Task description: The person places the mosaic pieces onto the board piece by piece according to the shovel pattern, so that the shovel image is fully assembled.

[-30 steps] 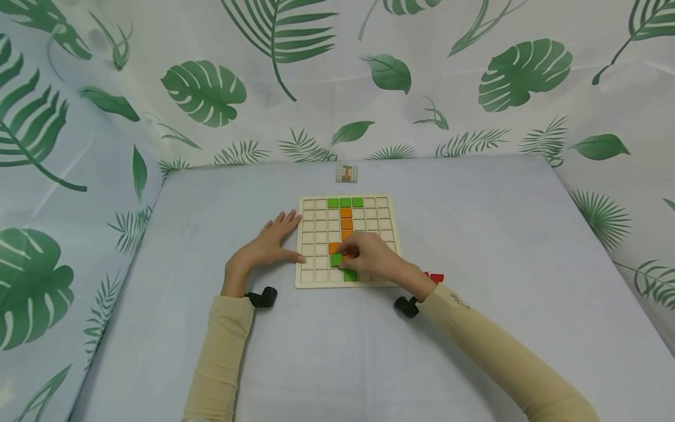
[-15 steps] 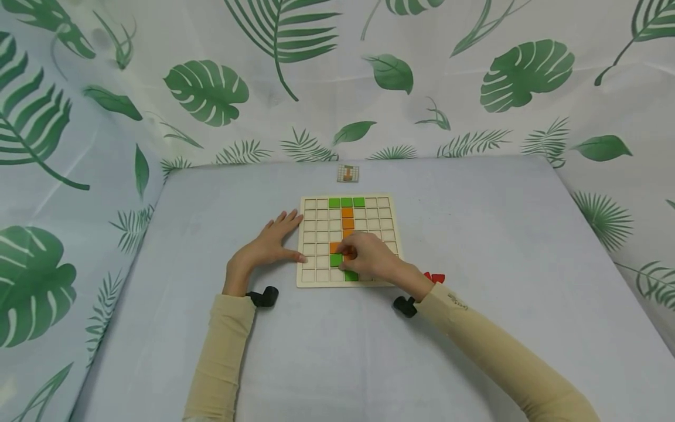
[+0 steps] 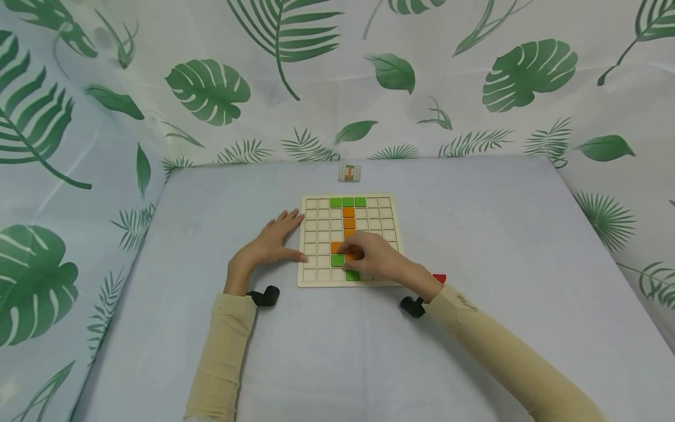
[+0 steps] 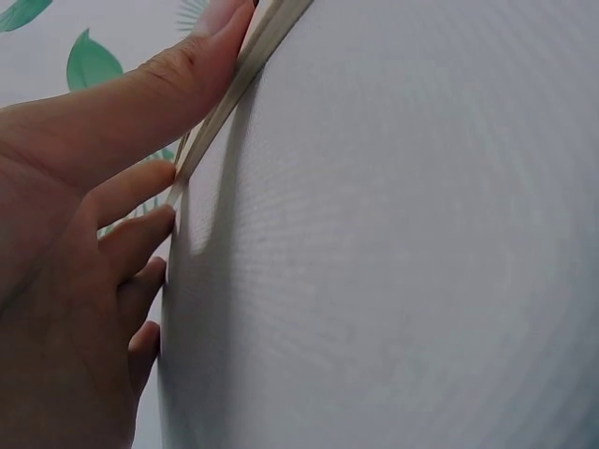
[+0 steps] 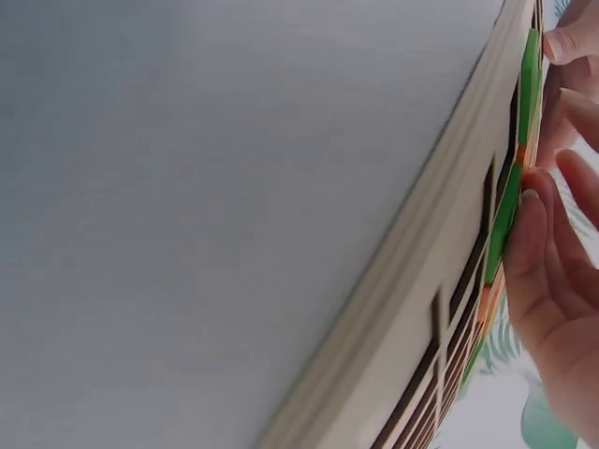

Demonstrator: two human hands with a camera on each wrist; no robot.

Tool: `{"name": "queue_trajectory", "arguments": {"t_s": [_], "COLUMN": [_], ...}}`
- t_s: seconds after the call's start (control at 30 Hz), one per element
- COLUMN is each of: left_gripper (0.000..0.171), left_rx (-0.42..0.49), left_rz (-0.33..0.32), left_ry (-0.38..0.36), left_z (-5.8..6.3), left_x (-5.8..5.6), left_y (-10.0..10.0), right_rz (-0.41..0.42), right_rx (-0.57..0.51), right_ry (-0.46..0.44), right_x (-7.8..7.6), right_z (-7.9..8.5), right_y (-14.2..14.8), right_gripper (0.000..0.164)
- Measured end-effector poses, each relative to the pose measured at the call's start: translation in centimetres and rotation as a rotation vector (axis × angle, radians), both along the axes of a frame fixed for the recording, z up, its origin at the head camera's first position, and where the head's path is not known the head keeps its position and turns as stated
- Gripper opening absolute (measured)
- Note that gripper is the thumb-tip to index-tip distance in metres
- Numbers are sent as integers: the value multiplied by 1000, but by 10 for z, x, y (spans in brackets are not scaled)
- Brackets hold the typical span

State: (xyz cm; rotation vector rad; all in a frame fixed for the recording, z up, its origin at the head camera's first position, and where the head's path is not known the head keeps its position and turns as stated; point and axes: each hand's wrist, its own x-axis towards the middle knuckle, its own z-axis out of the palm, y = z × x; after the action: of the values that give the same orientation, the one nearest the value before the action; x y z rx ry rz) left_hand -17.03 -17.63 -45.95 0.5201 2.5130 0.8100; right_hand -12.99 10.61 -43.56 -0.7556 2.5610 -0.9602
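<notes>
A pale wooden grid board [image 3: 310,274] lies flat on the table with green and orange square tiles in its cells. My left hand [image 3: 270,241] spreads along the board's left edge, its thumb and fingertips at the rim. Over the lower middle hovers my right hand [image 3: 375,257], thumb and index finger bent and apart with no tile between them. A green tile [image 3: 337,260] sits in a cell just left of these fingertips. Below it, another green tile [image 3: 352,275] is partly under the hand. In the right wrist view, the thumb lies against a green tile [image 5: 505,224].
Green tiles [image 3: 348,202] fill part of the top row, with a column of orange tiles [image 3: 349,212] beneath. A small pattern card [image 3: 349,173] lies behind the board. A red piece [image 3: 440,278] shows past my right wrist, which hides what is around it.
My right fingers have parted from the left green tile, which now lies flat in its cell. The right wrist has shifted slightly right, covering more of the red pieces. My left hand stays put.
</notes>
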Motion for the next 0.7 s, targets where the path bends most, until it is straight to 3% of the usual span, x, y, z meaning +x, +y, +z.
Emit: {"name": "queue_trajectory", "arguments": {"t_s": [0.43,0.7], "left_gripper": [107,107], "left_rx": [-17,-15], "left_rz": [10,8], "left_ry": [10,9], "left_z": [2,2], "left_x": [1,2], "left_y": [1,2], "right_rz": [-36,-85], "right_rx": [-63,-29], "right_ry": [75,51], "right_x": [11,20], "right_z": [-2,-1], "right_y": [38,59], "right_gripper": [24,25]}}
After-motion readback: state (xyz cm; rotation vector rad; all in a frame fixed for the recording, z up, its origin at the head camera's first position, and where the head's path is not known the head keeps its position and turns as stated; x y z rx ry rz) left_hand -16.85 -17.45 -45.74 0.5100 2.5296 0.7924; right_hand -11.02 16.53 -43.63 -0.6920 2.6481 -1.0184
